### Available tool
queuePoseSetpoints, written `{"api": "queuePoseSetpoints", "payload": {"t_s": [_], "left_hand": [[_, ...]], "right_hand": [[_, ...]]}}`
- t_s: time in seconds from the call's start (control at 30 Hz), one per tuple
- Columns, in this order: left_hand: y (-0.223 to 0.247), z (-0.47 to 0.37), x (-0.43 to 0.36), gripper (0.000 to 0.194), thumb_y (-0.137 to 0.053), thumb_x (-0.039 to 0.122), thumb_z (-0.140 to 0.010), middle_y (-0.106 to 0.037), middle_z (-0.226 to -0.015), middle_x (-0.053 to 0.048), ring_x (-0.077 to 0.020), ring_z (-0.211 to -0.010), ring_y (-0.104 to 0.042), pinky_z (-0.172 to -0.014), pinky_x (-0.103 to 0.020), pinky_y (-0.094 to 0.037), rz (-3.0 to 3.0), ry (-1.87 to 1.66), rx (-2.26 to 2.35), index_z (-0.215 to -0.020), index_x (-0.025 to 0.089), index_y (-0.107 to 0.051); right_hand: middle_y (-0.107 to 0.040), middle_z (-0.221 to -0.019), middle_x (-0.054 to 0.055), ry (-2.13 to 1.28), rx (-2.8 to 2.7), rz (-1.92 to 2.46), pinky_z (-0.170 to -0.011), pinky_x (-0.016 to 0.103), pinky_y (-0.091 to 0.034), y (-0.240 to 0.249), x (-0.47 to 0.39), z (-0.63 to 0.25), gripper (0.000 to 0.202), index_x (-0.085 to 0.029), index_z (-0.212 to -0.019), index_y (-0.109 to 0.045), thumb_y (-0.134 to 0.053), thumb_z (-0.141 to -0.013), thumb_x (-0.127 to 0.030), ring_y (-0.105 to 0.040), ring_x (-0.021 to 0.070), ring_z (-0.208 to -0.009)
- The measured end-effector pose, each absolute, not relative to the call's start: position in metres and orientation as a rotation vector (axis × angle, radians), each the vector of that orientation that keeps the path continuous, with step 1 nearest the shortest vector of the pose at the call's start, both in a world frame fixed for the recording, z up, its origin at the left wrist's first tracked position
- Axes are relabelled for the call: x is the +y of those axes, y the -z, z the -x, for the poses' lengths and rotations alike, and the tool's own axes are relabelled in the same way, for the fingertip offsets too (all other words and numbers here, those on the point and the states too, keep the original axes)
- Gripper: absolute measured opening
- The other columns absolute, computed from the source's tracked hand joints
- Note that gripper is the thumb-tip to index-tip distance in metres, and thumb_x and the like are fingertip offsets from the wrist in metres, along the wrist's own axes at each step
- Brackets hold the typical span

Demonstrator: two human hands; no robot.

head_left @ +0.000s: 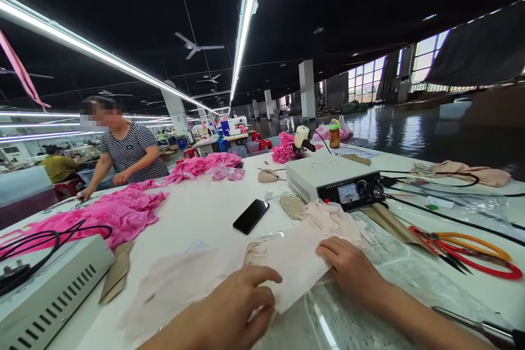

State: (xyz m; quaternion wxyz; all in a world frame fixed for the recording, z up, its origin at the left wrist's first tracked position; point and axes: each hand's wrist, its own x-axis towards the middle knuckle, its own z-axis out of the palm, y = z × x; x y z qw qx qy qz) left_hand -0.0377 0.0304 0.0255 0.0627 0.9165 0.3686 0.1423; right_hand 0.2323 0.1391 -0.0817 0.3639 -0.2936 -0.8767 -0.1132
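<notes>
Pale pink thin fabric piece (295,262) laid flat, slightly creased, on white counter (197,213) near front edge. Left hand (235,306) loosely curled, index finger extended, pressed on fabric. Right hand (348,268) flat, fingers pressed on fabric edge. Fabric long axis oriented left-right across counter.

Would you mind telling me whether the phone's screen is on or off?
Off: the phone lies flat on the table, its screen plain black with nothing lit.
</notes>
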Motion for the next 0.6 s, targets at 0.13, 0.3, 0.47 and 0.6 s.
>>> {"api": "queuePoseSetpoints", "payload": {"t_s": [0.13,0.3,0.47,0.6], "left_hand": [[-0.014,0.05,0.002,0.014,-0.057,0.013,-0.086,-0.059,-0.129,0.002,-0.0168,-0.11,-0.062,-0.094,-0.023,-0.049,-2.768,-0.225,1.001,-0.073,0.018,-0.062],[-0.008,0.053,-0.023,0.026,-0.056,0.022,-0.091,-0.065,-0.119,-0.001,-0.017,-0.098,-0.065,-0.092,-0.026,-0.049,-2.768,-0.061,0.929,-0.066,0.017,-0.063],[-0.019,0.056,-0.043,0.015,-0.058,0.014,-0.083,-0.065,-0.113,-0.004,-0.019,-0.096,-0.063,-0.092,-0.029,-0.046,-2.767,0.026,1.062,-0.073,0.02,-0.067],[-0.027,0.051,-0.04,0.011,-0.06,0.017,-0.081,-0.068,-0.097,-0.002,-0.0163,-0.082,-0.065,-0.081,-0.025,-0.049,-2.775,0.091,1.124,-0.073,0.021,-0.065]], "right_hand": [[-0.051,-0.091,0.01,0.278,-2.289,0.651,-0.069,0.032,-0.05,0.085,0.107,-0.259,0.027,-0.012,-0.093,-0.061,-0.035,-0.092,-0.004,-0.052,0.0219,-0.082],[-0.053,-0.095,0.009,0.222,-2.312,0.594,-0.07,0.029,-0.05,0.086,0.064,-0.281,0.033,-0.015,-0.1,-0.061,-0.03,-0.097,-0.007,-0.054,0.0201,-0.085],[-0.053,-0.108,0.008,0.228,-2.287,0.708,-0.077,0.03,-0.051,0.091,0.047,-0.312,0.029,-0.015,-0.103,-0.061,-0.032,-0.101,-0.013,-0.055,0.021,-0.093],[-0.052,-0.114,0.008,0.269,-2.232,0.838,-0.074,0.029,-0.054,0.091,0.042,-0.339,0.03,-0.015,-0.104,-0.062,-0.035,-0.104,-0.025,-0.057,0.0224,-0.092]]}}
